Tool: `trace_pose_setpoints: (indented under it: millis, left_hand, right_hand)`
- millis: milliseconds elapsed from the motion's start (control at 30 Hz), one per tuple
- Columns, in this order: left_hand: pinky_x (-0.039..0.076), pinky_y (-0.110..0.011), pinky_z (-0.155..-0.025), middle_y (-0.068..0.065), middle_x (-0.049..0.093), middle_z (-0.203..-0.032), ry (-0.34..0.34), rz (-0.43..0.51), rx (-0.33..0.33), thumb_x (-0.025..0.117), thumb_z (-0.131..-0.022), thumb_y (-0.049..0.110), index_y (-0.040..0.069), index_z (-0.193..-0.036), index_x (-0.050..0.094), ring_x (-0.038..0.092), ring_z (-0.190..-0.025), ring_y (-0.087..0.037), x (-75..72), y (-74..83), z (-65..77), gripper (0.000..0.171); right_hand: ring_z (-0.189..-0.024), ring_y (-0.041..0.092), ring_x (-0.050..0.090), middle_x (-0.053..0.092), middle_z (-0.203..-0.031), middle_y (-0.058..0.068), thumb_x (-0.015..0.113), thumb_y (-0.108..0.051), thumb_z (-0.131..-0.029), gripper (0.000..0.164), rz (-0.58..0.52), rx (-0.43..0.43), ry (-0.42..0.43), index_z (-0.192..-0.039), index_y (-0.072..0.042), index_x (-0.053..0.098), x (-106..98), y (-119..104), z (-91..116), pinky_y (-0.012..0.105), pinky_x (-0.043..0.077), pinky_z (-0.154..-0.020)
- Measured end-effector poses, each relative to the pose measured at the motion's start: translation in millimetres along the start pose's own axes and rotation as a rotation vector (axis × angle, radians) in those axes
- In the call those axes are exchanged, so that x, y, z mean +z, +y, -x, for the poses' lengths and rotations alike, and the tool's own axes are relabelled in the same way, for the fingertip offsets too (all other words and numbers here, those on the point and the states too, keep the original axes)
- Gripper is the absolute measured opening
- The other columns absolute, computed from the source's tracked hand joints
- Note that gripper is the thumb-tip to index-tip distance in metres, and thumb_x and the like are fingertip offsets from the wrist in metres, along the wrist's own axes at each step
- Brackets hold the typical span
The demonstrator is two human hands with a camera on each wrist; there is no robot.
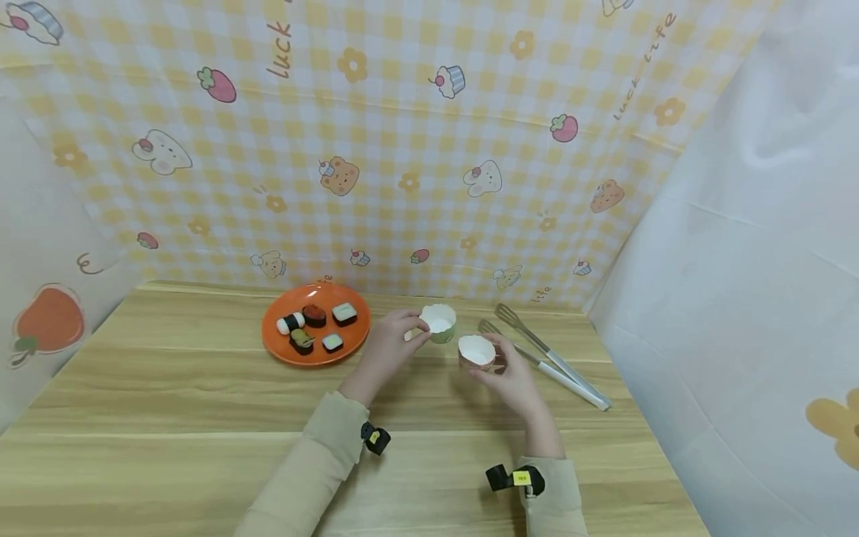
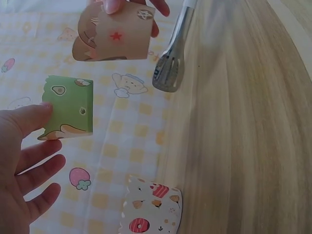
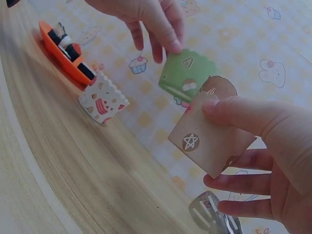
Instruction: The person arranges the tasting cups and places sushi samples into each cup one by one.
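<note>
My left hand [image 1: 391,344] pinches the scalloped rim of a green paper baking cup [image 2: 70,105] between thumb and forefinger, its other fingers spread. In my right hand [image 1: 515,380] is a brown paper baking cup [image 3: 207,134] with a star print, held by thumb and fingers around its side. Both cups are off the table, close together, mouths up in the head view. A white paper baking cup [image 3: 101,101] with cake and donut prints stands on the table near my left hand. In the head view that hand mostly hides it.
Left of my hands lies an orange oval plate [image 1: 271,345] with several sushi pieces [image 1: 314,315]. Metal tongs [image 1: 560,365] lie on the wooden table [image 1: 168,403] at the right. A checked cloth [image 1: 403,134] hangs along the back, with white cloth at both sides.
</note>
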State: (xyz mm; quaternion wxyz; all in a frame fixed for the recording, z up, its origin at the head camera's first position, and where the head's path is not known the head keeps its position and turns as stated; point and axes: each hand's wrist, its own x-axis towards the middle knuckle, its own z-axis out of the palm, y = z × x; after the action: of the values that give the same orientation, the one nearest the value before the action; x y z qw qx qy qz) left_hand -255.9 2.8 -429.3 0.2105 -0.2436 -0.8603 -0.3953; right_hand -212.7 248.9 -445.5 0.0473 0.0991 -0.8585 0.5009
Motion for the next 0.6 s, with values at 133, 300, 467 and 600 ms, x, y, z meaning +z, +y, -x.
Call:
trace_pose_setpoints:
  millis: [133, 300, 467, 600]
  left_hand:
    - [0.049, -0.042, -0.092, -0.008, 0.067, -0.111, -0.024, -0.036, -0.012, 0.076, -0.085, 0.020, 0.013, -0.087, 0.074, 0.060, -0.106, -0.027, 2.1, -4.0, -1.3, 0.008]
    - [0.048, -0.044, -0.092, -0.008, 0.067, -0.109, -0.040, -0.069, -0.014, 0.076, -0.084, 0.020, 0.013, -0.087, 0.075, 0.060, -0.105, -0.028, 5.1, -9.1, -2.5, 0.008]
    - [0.045, -0.044, -0.095, -0.008, 0.067, -0.109, -0.081, -0.105, -0.038, 0.076, -0.084, 0.020, 0.013, -0.088, 0.075, 0.058, -0.106, -0.027, 8.5, -13.5, -3.2, 0.008]
    - [0.043, -0.045, -0.097, -0.006, 0.067, -0.110, -0.126, -0.153, -0.063, 0.076, -0.084, 0.022, 0.015, -0.087, 0.075, 0.057, -0.107, -0.026, 12.1, -17.1, -2.7, 0.007]
  right_hand:
    - [-0.096, 0.025, 0.056, 0.059, -0.116, 0.011, 0.082, -0.014, -0.076, 0.070, 0.011, -0.001, 0.000, -0.136, -0.014, 0.046, -0.4, 0.0, 0.2, 0.039, 0.051, -0.080]
    - [-0.095, 0.025, 0.056, 0.059, -0.116, 0.011, 0.082, -0.015, -0.076, 0.070, 0.018, 0.010, -0.004, -0.136, -0.014, 0.046, -0.8, -1.6, 1.0, 0.038, 0.051, -0.079]
    - [-0.094, 0.027, 0.056, 0.058, -0.116, 0.017, 0.080, -0.008, -0.078, 0.067, 0.002, 0.023, -0.013, -0.136, -0.008, 0.046, -2.8, -23.2, 6.3, 0.035, 0.051, -0.078]
    - [-0.094, 0.029, 0.056, 0.057, -0.117, 0.023, 0.077, -0.002, -0.079, 0.065, 0.010, 0.022, -0.026, -0.136, 0.000, 0.045, -4.8, -43.4, 11.3, 0.036, 0.050, -0.079]
